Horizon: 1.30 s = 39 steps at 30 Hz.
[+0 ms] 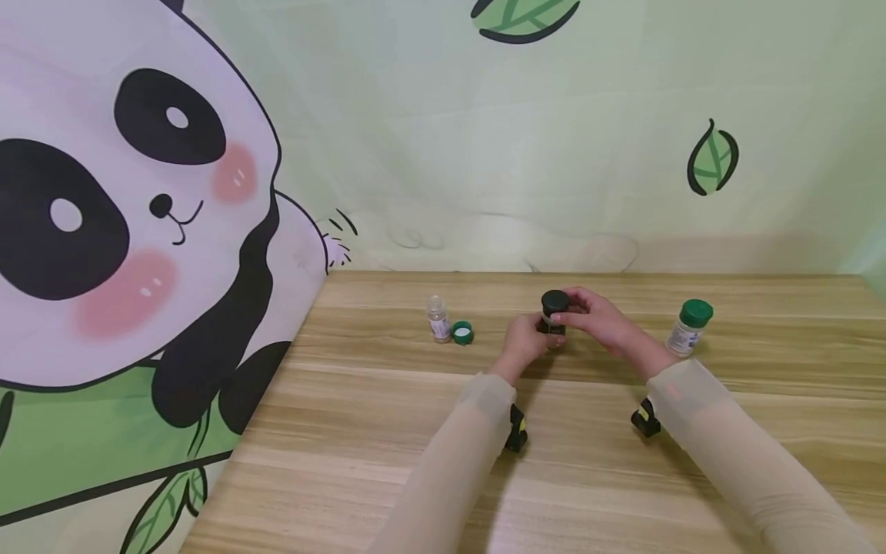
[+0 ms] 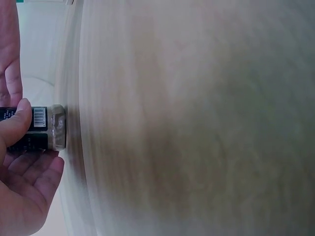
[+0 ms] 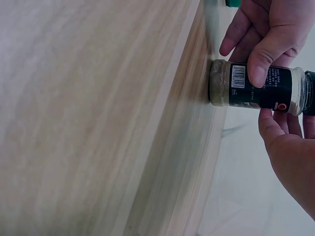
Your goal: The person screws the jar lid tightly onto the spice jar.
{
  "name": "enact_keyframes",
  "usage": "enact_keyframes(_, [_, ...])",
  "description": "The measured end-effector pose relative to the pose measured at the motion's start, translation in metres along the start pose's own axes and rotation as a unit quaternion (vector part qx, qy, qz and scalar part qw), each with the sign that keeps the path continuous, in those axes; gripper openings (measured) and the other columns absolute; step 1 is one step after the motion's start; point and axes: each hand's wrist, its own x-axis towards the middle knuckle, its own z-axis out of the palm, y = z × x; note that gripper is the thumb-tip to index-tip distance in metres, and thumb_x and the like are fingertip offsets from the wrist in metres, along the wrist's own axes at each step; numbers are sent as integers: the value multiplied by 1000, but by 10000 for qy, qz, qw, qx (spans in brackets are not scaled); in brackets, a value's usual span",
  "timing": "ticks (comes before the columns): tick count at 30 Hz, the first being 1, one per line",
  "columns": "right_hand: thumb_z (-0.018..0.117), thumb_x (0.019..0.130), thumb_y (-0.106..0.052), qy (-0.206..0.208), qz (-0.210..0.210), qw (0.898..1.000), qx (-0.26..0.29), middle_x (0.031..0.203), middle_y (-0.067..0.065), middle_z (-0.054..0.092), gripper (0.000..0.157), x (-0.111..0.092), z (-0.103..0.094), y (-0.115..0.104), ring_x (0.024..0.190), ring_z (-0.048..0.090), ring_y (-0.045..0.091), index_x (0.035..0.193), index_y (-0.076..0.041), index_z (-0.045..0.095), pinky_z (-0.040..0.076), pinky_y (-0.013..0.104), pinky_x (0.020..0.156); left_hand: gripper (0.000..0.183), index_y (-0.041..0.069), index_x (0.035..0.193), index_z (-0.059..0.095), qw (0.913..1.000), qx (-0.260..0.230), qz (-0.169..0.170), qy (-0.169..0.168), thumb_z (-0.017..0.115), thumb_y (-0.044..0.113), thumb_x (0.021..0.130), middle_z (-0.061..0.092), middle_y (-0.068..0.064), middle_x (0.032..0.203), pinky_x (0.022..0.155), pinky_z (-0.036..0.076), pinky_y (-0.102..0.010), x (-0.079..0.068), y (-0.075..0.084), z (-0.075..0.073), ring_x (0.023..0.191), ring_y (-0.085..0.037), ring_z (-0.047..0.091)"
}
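A spice jar with a dark label and a black cap stands upright between both hands, its base right at the wooden tabletop. My left hand grips the jar's body; in the left wrist view its thumb lies across the label beside the barcode. Higher up, my right hand pinches the jar near the cap, thumb in front and fingers behind. The left wrist view leaves the cap out of frame.
Left of the hands stands a small clear jar without its lid, and a green lid lies beside it, inner side showing. A green-capped jar stands beyond the right forearm. A panda-printed cloth hangs behind the wooden table.
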Motion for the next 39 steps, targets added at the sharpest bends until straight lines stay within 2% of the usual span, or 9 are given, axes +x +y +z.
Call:
enact_keyframes(9, [62,101,-13,64,-28,10000,9,152,33,44,57,1,2,1,141,45,44,148,9,37,36,53,119,32,1,118,74,9999,86,-67,-18,80,14,89,78,-15,113,76,49,-18,1,0,0,85,-13,61])
enact_keyframes(17, [62,101,-12,190,6,9998,114,154,34,41,59,-2,6,-1,145,41,46,148,10,35,33,56,121,35,1,121,73,9998,91,-184,-72,79,14,90,76,-15,118,88,53,-25,0,1,1,99,-19,67])
enact_keyframes(24, [63,101,-12,329,-11,9993,180,153,33,41,59,-2,9,-2,143,42,45,148,10,34,35,54,120,28,0,113,75,9999,75,-46,-49,80,13,88,78,-15,110,78,48,-19,2,1,-1,84,-11,58])
enact_keyframes(30, [62,101,-11,357,26,9992,202,153,33,42,58,-1,10,-1,142,43,43,148,10,34,36,53,119,28,-1,112,75,9999,28,-82,-86,80,13,89,78,-16,108,72,45,-17,2,2,-2,79,-10,56])
enact_keyframes(34, [63,101,-12,180,92,9995,235,156,33,39,64,0,6,-1,146,39,45,151,9,30,32,55,122,28,-1,113,75,9999,-4,-135,-101,80,13,89,78,-16,109,73,45,-17,1,3,-3,80,-11,57])
enact_keyframes(39, [60,101,-10,-250,130,9992,284,159,35,32,69,2,-2,-1,150,32,47,155,10,23,29,56,124,30,0,116,74,9998,63,-167,-89,80,12,89,78,-15,113,81,51,-22,1,4,-2,88,-14,62])
